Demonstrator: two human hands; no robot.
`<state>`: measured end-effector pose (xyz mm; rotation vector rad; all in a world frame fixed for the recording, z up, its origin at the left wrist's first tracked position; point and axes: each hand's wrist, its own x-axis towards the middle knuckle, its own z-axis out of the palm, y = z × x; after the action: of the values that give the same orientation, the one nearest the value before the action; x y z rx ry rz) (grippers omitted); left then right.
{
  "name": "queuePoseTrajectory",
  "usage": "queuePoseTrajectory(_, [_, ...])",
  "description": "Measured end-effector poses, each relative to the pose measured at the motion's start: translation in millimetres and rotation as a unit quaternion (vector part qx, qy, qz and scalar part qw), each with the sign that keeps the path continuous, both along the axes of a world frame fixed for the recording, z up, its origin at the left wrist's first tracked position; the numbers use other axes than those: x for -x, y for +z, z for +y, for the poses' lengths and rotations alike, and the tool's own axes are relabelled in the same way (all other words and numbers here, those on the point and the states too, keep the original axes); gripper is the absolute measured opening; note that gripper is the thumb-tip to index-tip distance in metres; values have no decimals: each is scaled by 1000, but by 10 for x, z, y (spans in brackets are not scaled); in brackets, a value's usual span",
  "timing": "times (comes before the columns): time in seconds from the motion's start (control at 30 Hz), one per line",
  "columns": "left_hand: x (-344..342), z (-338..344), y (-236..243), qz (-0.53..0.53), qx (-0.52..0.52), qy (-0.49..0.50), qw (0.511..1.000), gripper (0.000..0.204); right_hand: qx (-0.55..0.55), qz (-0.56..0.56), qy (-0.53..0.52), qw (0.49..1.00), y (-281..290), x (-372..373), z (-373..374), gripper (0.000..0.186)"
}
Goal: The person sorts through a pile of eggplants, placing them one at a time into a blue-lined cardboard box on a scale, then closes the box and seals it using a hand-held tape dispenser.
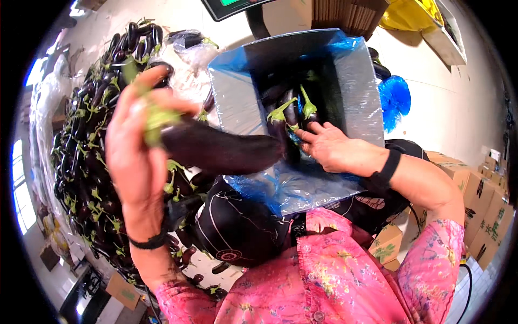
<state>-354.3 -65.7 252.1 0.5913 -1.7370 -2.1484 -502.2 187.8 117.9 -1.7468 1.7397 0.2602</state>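
My left hand point(137, 135), smeared by motion, grips a long dark purple eggplant point(216, 146) near its green stem end; the eggplant lies sideways across the left side of a box point(359, 86) lined with blue plastic. My right hand point(329, 148) reaches into the box with its fingers extended, their tips touching eggplants point(291, 110) that lie inside with green stems toward the back. How far the eggplants reach under my hand is hidden.
A big heap of eggplants point(91, 162) covers the floor at left. A scale display point(226, 8) and brown cardboard point(340, 16) stand behind the box, yellow plastic point(404, 13) at back right, a blue plastic bundle point(394, 102) beside it, stacked cartons point(480, 210) at right.
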Motion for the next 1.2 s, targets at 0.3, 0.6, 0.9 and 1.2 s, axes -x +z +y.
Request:
queuePoseTrajectory(0.3, [991, 733, -1400, -172, 151, -216, 949, 28, -92, 175, 104, 975, -424, -33, 61, 37])
queuePoseTrajectory(0.6, [1172, 1164, -2352, -345, 212, -89, 910, 27, -114, 240, 110, 958, -484, 33, -62, 44])
queuePoseTrajectory(0.9, [1087, 872, -2278, -371, 500, -309, 719, 37, -135, 271, 141, 943, -431, 66, -77, 42])
queuePoseTrajectory(1.2, [1255, 730, -2513, -328, 406, -410, 748, 45, -141, 239, 100, 956, -382, 67, -62, 45])
